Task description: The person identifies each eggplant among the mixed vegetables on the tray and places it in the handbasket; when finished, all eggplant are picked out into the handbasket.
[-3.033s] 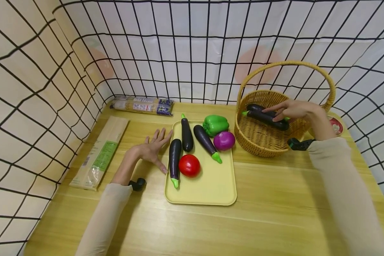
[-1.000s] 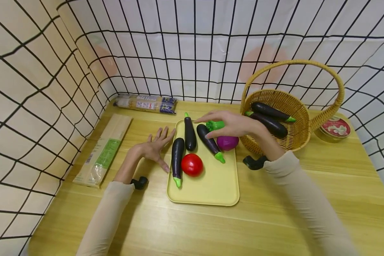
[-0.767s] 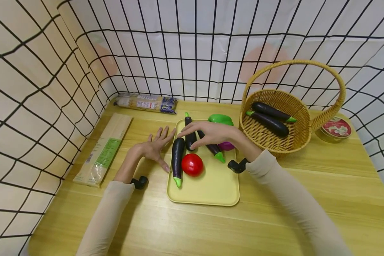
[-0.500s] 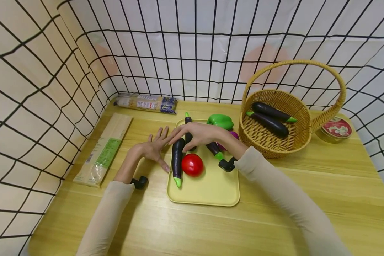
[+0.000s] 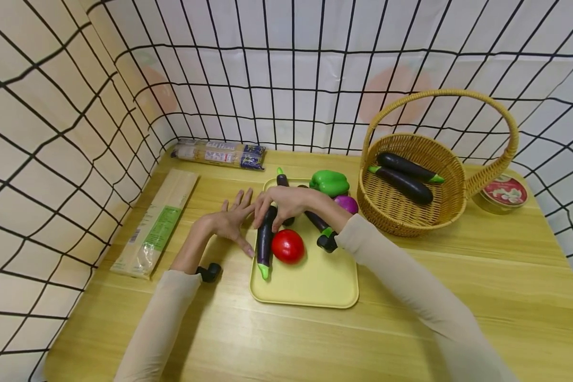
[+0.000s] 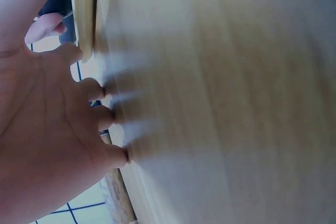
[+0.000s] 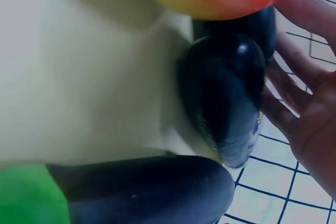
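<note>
In the head view my right hand (image 5: pixel 286 202) reaches over the tray and straddles the upper end of the leftmost eggplant (image 5: pixel 265 241), thumb on one side and fingers on the other. The right wrist view shows those fingers (image 7: pixel 302 69) beside a dark eggplant (image 7: pixel 223 85), partly hidden. A red tomato (image 5: pixel 288 246) lies close to the right of the held eggplant. My left hand (image 5: pixel 226 222) is spread by the left rim of the yellow tray (image 5: pixel 310 289); in the left wrist view its fingertips (image 6: pixel 119 156) rest on the table. Two more eggplants on the tray are partly covered by my right hand and arm.
A green bell pepper (image 5: pixel 329 183) and a purple onion (image 5: pixel 346 204) sit at the tray's upper right. The wicker basket (image 5: pixel 387 220) beside them holds two eggplants. A round tin (image 5: pixel 501 193) stands behind it. Noodle packets (image 5: pixel 155 225) lie left; black grid panels (image 5: pixel 293 74) enclose the table.
My right hand left the eggplant in the basket, crossed leftward over the pepper and onion, and came down around the leftmost eggplant. My left hand stayed by the tray.
</note>
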